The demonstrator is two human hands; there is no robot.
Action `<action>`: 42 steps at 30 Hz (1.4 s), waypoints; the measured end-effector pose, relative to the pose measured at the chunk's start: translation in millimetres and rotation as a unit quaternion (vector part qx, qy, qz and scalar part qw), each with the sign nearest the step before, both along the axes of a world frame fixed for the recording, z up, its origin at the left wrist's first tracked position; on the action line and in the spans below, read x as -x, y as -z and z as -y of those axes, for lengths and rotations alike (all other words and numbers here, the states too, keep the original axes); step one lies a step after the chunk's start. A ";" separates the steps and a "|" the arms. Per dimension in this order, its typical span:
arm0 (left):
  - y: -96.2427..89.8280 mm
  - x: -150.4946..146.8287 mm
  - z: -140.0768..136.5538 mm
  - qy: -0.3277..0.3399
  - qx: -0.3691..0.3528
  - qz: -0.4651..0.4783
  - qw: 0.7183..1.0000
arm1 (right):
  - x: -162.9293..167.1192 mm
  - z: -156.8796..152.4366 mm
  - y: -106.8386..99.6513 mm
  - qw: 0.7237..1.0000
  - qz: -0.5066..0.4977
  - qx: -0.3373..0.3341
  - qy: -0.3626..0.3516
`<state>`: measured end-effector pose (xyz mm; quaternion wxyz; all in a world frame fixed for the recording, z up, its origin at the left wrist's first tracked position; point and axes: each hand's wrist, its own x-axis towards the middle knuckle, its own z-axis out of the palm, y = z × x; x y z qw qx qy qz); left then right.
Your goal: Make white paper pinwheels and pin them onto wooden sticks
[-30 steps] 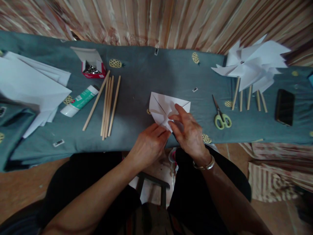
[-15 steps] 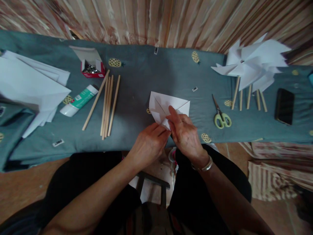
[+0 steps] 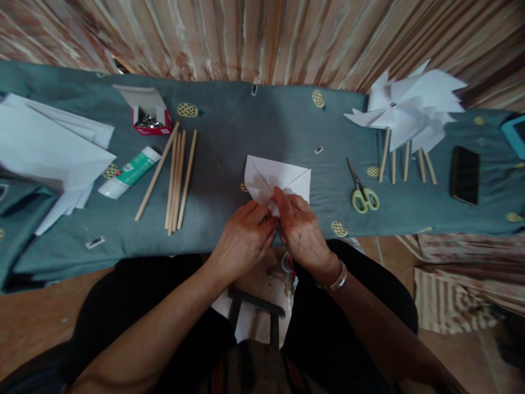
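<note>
A white sheet of paper (image 3: 278,171) with slits running in from its corners lies near the front edge of the table. My left hand (image 3: 247,232) pinches its near part from the left. From the right, my right hand (image 3: 302,227) grips the same near part, with its thumb and fingers close to the paper's middle. The fingertips of both hands almost meet, and the folded portion between them is partly hidden. Right of the hands lie scissors (image 3: 362,191) with green handles. Several wooden sticks (image 3: 175,183) lie to the left.
At left are a glue tube (image 3: 130,172), a red box (image 3: 151,123) of small metal pieces and stacked white paper (image 3: 49,137). Paper pinwheels (image 3: 410,106) on sticks and a black phone (image 3: 465,175) lie at right. The cloth-covered table (image 3: 229,126) ends at a striped curtain (image 3: 246,38).
The view has shifted slightly, so things on the right appear further left. Both hands stay at the paper's near part, with the right fingers now more curled in against it.
</note>
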<state>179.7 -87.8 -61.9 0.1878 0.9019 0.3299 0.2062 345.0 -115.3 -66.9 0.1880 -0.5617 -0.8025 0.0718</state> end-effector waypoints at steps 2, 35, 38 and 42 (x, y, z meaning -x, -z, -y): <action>0.7 0.0 -0.2 0.003 0.000 -0.004 1.000 | -2.5 -1.6 -1.5 0.999 -0.047 0.009 0.017; 2.8 0.9 -2.4 0.003 -0.018 -0.010 1.000 | 10.3 5.8 -5.8 0.991 0.133 -0.005 -0.018; 1.9 0.9 -2.4 0.006 -0.017 -0.017 1.000 | 8.6 7.9 -0.9 0.994 0.102 -0.029 -0.019; 1.5 0.5 -1.6 0.005 -0.018 -0.013 1.000 | 3.6 8.3 3.1 1.000 -0.003 0.008 0.001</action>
